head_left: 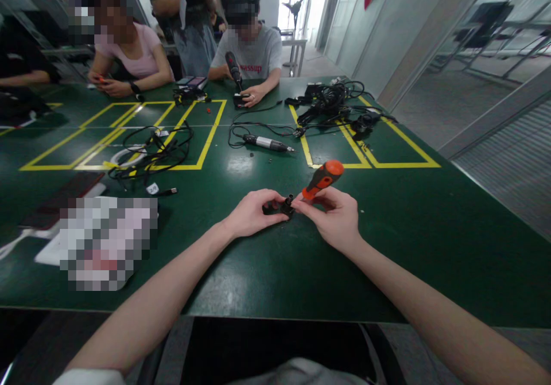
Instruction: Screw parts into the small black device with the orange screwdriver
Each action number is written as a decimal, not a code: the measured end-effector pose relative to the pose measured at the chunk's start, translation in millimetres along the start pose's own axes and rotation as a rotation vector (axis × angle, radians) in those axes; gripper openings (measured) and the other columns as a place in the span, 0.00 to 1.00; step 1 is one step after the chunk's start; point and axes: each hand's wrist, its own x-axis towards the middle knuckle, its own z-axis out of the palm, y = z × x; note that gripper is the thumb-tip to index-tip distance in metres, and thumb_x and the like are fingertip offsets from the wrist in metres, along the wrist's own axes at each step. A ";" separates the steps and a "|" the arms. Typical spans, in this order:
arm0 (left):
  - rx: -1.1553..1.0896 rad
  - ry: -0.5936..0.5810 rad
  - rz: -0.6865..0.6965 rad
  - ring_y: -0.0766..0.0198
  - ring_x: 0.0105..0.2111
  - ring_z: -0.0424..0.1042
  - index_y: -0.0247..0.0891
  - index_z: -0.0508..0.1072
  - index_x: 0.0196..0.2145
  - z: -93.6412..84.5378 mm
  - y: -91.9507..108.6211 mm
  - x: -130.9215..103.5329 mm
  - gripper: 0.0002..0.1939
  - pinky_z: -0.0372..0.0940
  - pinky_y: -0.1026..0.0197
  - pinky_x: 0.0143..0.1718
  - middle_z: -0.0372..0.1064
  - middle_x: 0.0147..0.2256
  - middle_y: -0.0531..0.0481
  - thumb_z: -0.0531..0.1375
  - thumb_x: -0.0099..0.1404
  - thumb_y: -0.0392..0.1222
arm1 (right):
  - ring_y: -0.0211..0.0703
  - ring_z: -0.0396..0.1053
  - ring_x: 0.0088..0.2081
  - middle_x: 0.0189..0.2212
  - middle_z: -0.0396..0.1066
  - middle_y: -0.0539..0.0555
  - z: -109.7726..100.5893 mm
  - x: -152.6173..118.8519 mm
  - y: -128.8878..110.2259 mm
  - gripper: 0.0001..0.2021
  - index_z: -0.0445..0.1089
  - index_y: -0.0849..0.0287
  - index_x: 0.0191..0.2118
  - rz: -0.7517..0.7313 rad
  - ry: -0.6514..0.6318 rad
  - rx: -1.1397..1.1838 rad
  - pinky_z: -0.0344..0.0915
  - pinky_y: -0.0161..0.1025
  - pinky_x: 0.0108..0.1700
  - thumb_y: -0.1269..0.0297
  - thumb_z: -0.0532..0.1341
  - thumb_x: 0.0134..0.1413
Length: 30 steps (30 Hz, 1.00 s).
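My left hand (257,213) is closed, thumb and fingers pinching a small black part (287,206) just above the green table (241,276). Part of it is hidden by my fingers, so its kind is unclear. My right hand (338,218) grips a screwdriver (322,178) with an orange and black handle. The handle tilts up and to the right, while its lower end points down toward the black part. Whether the tip touches the part is too small to tell. Both hands are close together near the middle of the table.
Beyond my hands lies a corded electric screwdriver (269,143). Tangled black cables sit at back right (331,101) and at left (155,150). A phone (62,201) and a blurred pale packet (109,241) are on the left. Across the table a person (249,46) holds a power tool (233,69).
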 end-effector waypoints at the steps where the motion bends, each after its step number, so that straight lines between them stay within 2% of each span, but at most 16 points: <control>1: -0.005 0.002 0.001 0.63 0.35 0.72 0.37 0.78 0.44 -0.1 -0.3 0.0 0.14 0.67 0.61 0.40 0.76 0.36 0.50 0.71 0.62 0.45 | 0.42 0.75 0.26 0.25 0.77 0.51 0.1 0.7 0.1 0.13 0.74 0.56 0.27 -0.031 -0.002 -0.002 0.75 0.39 0.31 0.57 0.74 0.53; 5: -0.006 0.007 -0.002 0.63 0.35 0.72 0.37 0.78 0.43 0.0 -1.2 -0.1 0.14 0.67 0.61 0.40 0.76 0.36 0.50 0.71 0.62 0.45 | 0.41 0.75 0.31 0.29 0.78 0.52 0.3 2.9 0.9 0.05 0.78 0.55 0.29 -0.142 -0.018 0.013 0.72 0.38 0.32 0.68 0.72 0.55; 8: -0.002 0.002 -0.009 0.63 0.35 0.72 0.37 0.78 0.43 0.3 -1.2 0.0 0.13 0.67 0.60 0.40 0.76 0.36 0.51 0.70 0.62 0.45 | 0.42 0.75 0.33 0.31 0.78 0.52 0.1 3.3 1.2 0.05 0.80 0.55 0.31 -0.149 -0.057 0.018 0.72 0.39 0.34 0.72 0.68 0.57; 12: 0.004 0.003 -0.020 0.63 0.34 0.72 0.37 0.77 0.42 0.7 -0.1 0.1 0.13 0.66 0.61 0.39 0.75 0.35 0.51 0.70 0.62 0.45 | 0.41 0.73 0.31 0.29 0.75 0.52 -1.1 2.4 -0.1 0.06 0.79 0.56 0.32 -0.099 -0.112 -0.007 0.70 0.38 0.33 0.68 0.65 0.60; 17: 0.035 0.008 -0.004 0.63 0.34 0.70 0.37 0.75 0.39 0.7 1.0 0.4 0.13 0.65 0.61 0.38 0.73 0.36 0.51 0.70 0.62 0.46 | 0.33 0.60 0.18 0.18 0.63 0.44 -2.2 -0.1 0.2 0.09 0.76 0.58 0.36 0.083 -0.231 0.131 0.60 0.33 0.22 0.62 0.61 0.66; 19: 0.033 0.010 0.012 0.63 0.35 0.70 0.37 0.74 0.39 0.5 1.2 0.2 0.13 0.64 0.61 0.37 0.73 0.37 0.50 0.69 0.62 0.45 | 0.34 0.62 0.18 0.19 0.65 0.45 -2.6 0.1 0.0 0.10 0.75 0.58 0.34 0.096 -0.241 0.142 0.61 0.34 0.22 0.59 0.62 0.66; 22: 0.007 -0.008 0.012 0.63 0.34 0.69 0.37 0.73 0.39 -0.7 1.8 -0.5 0.14 0.63 0.61 0.37 0.73 0.37 0.50 0.68 0.62 0.48 | 0.38 0.69 0.25 0.25 0.72 0.50 -3.1 2.0 -2.2 0.10 0.77 0.57 0.32 -0.001 -0.203 0.057 0.68 0.36 0.28 0.61 0.64 0.64; 26: -0.054 -0.027 -0.009 0.65 0.32 0.67 0.37 0.72 0.38 -3.3 2.9 -0.6 0.14 0.62 0.62 0.35 0.73 0.35 0.51 0.66 0.63 0.50 | 0.43 0.77 0.37 0.33 0.79 0.53 -4.0 4.1 -4.7 0.08 0.81 0.55 0.33 -0.161 -0.126 -0.057 0.75 0.40 0.40 0.69 0.65 0.62; 30: -0.138 -0.059 -0.036 0.69 0.28 0.64 0.37 0.71 0.36 -5.7 3.2 0.2 0.13 0.59 0.64 0.31 0.73 0.36 0.52 0.66 0.63 0.49 | 0.42 0.78 0.33 0.31 0.81 0.52 -6.4 4.4 -4.3 0.05 0.80 0.55 0.36 -0.225 -0.077 -0.106 0.77 0.39 0.38 0.73 0.68 0.58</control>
